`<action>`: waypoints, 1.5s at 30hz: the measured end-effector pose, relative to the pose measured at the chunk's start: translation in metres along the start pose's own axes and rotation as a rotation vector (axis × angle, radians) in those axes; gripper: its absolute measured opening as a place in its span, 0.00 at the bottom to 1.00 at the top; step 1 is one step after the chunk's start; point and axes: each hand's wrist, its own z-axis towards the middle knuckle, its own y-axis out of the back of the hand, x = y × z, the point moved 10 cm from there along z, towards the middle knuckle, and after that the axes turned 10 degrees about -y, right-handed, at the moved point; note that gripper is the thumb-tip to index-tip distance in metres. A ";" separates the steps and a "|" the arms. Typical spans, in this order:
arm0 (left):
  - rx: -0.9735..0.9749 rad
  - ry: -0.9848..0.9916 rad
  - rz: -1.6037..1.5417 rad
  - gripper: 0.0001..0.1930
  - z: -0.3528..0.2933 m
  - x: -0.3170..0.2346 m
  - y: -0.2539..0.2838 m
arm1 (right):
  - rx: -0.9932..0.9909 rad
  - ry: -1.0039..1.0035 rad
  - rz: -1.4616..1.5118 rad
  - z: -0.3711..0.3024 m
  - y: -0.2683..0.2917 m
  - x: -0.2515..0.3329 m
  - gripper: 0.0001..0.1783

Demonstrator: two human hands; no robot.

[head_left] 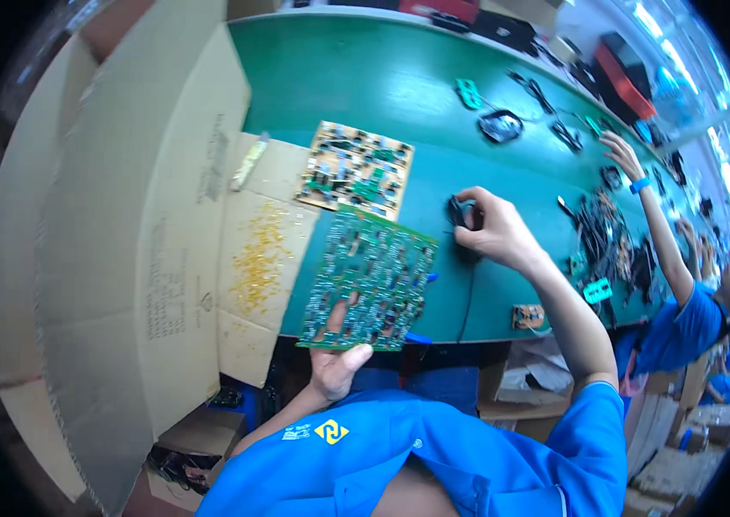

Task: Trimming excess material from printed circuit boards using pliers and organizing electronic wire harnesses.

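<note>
A green circuit board panel is tilted up in front of me, its face crowded with solder points and small parts. My left hand grips its lower edge, thumb in front, with fingers showing through an opening in the board. To the right, my right hand is closed around a small black corded object, its exact kind partly hidden by the fingers. A thin black cord runs down from it toward the table edge. Just beyond the held panel, a second circuit board panel lies on the green table, component side up.
A tall cardboard sheet stands at the left. Yellow clippings lie scattered on flat cardboard beside it. Blue tool handles poke out from behind the held board. Bundled cables lie at right, where a co-worker's arm reaches over the table.
</note>
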 end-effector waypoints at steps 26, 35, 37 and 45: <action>0.195 0.017 -0.060 0.45 0.017 -0.018 -0.018 | -0.525 0.842 0.887 0.101 0.184 0.302 0.12; 0.205 0.020 -0.041 0.45 0.008 -0.011 -0.009 | -1.000 1.112 0.627 0.122 0.244 0.340 0.16; 0.102 0.027 -0.018 0.41 0.015 -0.014 -0.013 | -0.955 1.026 0.494 0.154 0.223 0.324 0.17; 0.241 0.005 -0.008 0.47 0.016 -0.013 -0.016 | -0.502 0.795 -0.092 0.185 0.085 0.221 0.19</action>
